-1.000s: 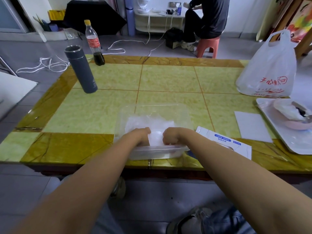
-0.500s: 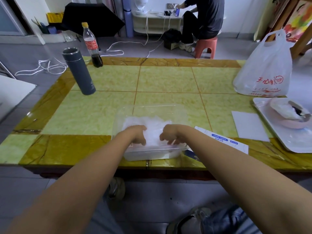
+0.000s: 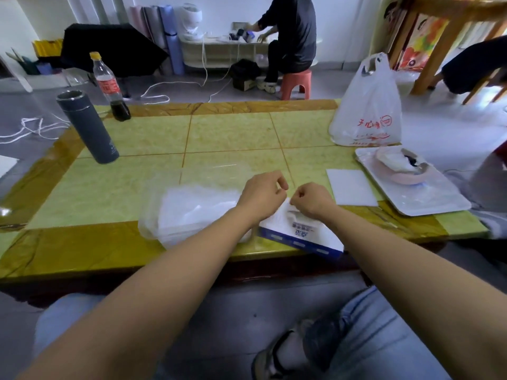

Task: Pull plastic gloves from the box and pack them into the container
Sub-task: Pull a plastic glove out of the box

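Two bare arms reach out over the knees to the near edge of the table [image 3: 233, 133]. The white and blue box [image 3: 301, 237] lies there, tipped a little over the edge. The right hand [image 3: 314, 200] is just above the hole in the box with its fingers curled in tight. A bit of thin glove [image 3: 295, 215] puffs out of the hole right under it. I cannot tell if the hand is pinching that bit. The left hand [image 3: 262, 194] is close beside it, over the far end of the box. Its fingers are curled too, and nothing shows in them.

Just left of the box sits the clear container [image 3: 153, 215] with a heap of gloves [image 3: 192, 209] inside. To the right lie a white sheet [image 3: 352, 186] and a tray [image 3: 439, 198]. Farther back stand a grey flask [image 3: 87, 127], a bottle [image 3: 109, 86] and a white bag [image 3: 367, 105]. Past the table, a person [image 3: 293, 31] sits on a pink stool [image 3: 296, 83].
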`<act>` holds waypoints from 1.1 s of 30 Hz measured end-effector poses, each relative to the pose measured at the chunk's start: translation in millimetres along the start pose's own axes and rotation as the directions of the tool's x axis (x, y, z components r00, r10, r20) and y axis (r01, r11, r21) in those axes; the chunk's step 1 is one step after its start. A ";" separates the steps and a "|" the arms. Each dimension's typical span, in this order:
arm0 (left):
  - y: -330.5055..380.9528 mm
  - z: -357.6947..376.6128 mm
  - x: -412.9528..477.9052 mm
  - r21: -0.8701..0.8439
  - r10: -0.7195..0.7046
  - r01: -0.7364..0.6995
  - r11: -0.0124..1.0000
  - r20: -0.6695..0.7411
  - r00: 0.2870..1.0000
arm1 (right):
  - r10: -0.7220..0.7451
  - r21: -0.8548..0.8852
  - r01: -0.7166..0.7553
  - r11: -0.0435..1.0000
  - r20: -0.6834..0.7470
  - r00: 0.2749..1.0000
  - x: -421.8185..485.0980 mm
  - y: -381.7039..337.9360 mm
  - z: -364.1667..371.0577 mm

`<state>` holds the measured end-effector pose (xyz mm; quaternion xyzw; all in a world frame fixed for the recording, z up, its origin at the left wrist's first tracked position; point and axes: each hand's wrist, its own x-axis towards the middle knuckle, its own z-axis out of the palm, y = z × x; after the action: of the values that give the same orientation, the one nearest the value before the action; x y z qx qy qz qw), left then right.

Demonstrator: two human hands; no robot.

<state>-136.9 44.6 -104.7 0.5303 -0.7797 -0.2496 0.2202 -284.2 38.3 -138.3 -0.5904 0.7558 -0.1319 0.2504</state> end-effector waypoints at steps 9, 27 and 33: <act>-10.5 71.7 0.1 0.401 -0.251 0.105 0.910 0.332 0.909 | -0.048 -0.285 0.052 0.957 0.024 0.999 -17.0 43.8 18.8; -23.9 69.7 9.5 0.240 -0.242 0.164 0.957 0.348 0.906 | 0.163 0.065 -0.159 0.985 -0.067 0.984 11.5 28.7 40.8; -22.1 70.7 8.8 0.245 -0.248 0.170 0.954 0.333 0.910 | 0.106 0.548 0.016 0.836 -0.190 0.976 -2.6 33.1 13.2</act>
<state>-167.1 40.5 -172.8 0.5767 -0.7671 -0.2808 -0.0122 -304.1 50.9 -165.2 -0.4587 0.7229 -0.3985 0.3291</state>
